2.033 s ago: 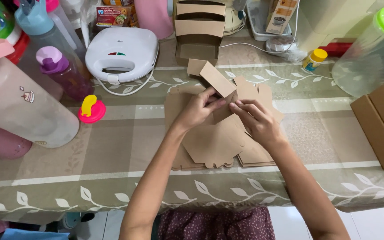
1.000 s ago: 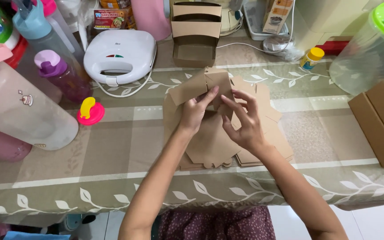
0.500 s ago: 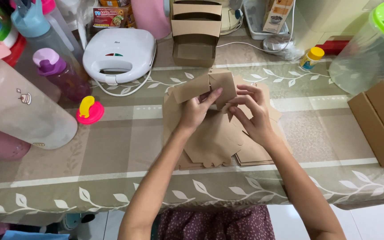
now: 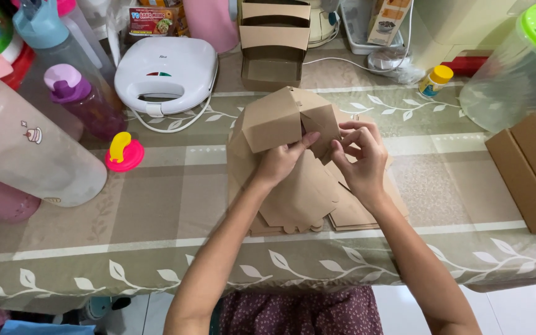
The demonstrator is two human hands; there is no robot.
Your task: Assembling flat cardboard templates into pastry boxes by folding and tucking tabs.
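A half-folded brown cardboard box [image 4: 283, 118] is held up over the table's middle by both hands. My left hand [image 4: 281, 160] grips its lower near side, thumb pressed up against a panel. My right hand [image 4: 360, 155] pinches a flap at the box's right edge. Under the hands lies a stack of flat brown box blanks [image 4: 308, 198] on the leaf-patterned tablecloth [image 4: 156, 211].
Folded brown boxes [image 4: 274, 43] stand stacked at the back. A white sandwich maker [image 4: 165, 69], a purple-lidded bottle [image 4: 82, 99], a pink and yellow lid [image 4: 123, 154] and large plastic containers [image 4: 26, 149] sit at left. Brown cartons [image 4: 531, 170] and a green-lidded jar [image 4: 522, 68] stand at right.
The cardboard piece has gone from loose flat panels to a box shape with raised walls. Both hands have shifted slightly up and back along it.
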